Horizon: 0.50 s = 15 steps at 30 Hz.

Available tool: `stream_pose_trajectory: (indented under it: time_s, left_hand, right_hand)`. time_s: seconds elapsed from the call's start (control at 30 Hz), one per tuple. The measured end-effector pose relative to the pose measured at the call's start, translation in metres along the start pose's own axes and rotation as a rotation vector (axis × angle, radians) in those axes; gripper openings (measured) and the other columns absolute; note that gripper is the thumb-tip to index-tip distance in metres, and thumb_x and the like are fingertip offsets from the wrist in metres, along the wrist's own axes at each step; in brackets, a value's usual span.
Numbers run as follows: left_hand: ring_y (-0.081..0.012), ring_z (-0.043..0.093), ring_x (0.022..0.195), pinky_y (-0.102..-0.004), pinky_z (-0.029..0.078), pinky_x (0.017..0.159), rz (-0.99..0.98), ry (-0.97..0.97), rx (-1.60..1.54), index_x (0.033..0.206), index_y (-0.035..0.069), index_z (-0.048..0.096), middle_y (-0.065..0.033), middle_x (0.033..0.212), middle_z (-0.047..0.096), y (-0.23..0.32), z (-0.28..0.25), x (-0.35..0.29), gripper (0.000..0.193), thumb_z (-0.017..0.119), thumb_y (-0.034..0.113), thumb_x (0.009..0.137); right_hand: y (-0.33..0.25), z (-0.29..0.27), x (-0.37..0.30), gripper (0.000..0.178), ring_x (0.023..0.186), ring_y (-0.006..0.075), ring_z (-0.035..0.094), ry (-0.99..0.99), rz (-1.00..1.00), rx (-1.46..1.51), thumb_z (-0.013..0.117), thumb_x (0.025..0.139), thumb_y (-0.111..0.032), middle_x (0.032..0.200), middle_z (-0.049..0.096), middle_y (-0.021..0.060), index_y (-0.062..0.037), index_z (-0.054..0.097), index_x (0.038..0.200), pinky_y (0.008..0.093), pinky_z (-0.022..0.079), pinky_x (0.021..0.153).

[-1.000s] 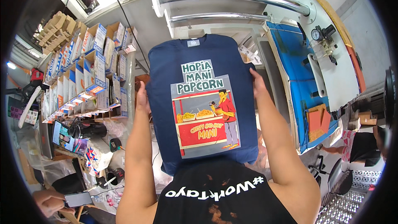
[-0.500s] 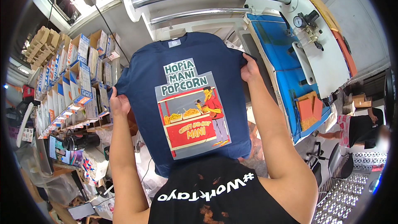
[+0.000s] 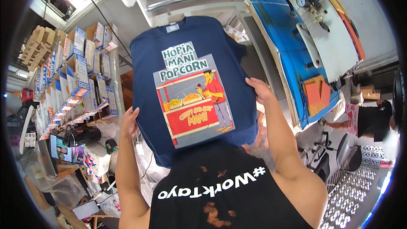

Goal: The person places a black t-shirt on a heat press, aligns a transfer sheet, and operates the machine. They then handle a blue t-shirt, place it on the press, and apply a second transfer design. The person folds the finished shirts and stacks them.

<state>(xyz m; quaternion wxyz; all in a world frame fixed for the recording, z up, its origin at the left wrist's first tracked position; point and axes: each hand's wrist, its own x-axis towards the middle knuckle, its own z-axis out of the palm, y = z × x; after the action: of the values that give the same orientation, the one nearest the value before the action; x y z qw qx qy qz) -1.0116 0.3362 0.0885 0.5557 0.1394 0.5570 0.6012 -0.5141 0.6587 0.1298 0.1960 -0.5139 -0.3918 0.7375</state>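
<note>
A navy T-shirt (image 3: 146, 76) is spread out face up in front of me, its collar at the far end. Its chest carries a grey-backed print of a red food cart and a figure in a red top. The left edge of the shirt is pinched in my left hand (image 3: 130, 121), thumb up. On the opposite edge, a little farther away, my right hand (image 3: 260, 90) grips the fabric with the thumb on top. The fingers of both hands are partly hidden behind the cloth.
A white machine with chrome bars (image 3: 199, 0) stands beyond the shirt, and a blue-covered panel (image 3: 271, 38) with a pressure gauge (image 3: 301, 1) is at right. Cardboard bins (image 3: 78, 72) line the left, above a lit screen (image 3: 61, 147). Another person (image 3: 373, 118) is at far right.
Both hands have slid down the shirt's sides from the sleeves toward me. The sleeves are no longer held out and the sides are drawn in. The view has shifted slightly.
</note>
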Motion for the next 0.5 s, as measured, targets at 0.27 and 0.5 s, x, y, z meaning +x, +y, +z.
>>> stream_pose_trajectory:
  time_s: [0.27,0.5]
  left_hand:
    - [-0.0089,0.071,0.081,-0.0219,0.055,0.067,0.073,0.258,0.045,0.127,-0.001,0.07,-0.0038,0.105,0.076,-0.023,-0.033,-0.058,0.029,0.077,0.011,0.101]
    - [-0.0055,0.062,0.081,-0.0207,0.051,0.07,0.09,0.273,0.134,0.142,-0.004,0.065,0.0009,0.1,0.07,-0.015,-0.019,-0.073,0.046,0.076,0.019,0.103]
  right_hand:
    - [0.019,-0.023,-0.042,0.028,0.077,0.0107,0.067,0.208,-0.242,-0.168,0.074,0.103,-0.016,0.094,0.074,0.0048,0.0035,0.073,0.124,0.0265,0.052,0.062]
    - [0.023,-0.022,-0.048,0.039,0.083,0.0095,0.063,0.348,-0.273,-0.366,0.078,0.1,-0.03,0.098,0.072,-0.002,-0.0061,0.075,0.131,0.029,0.05,0.066]
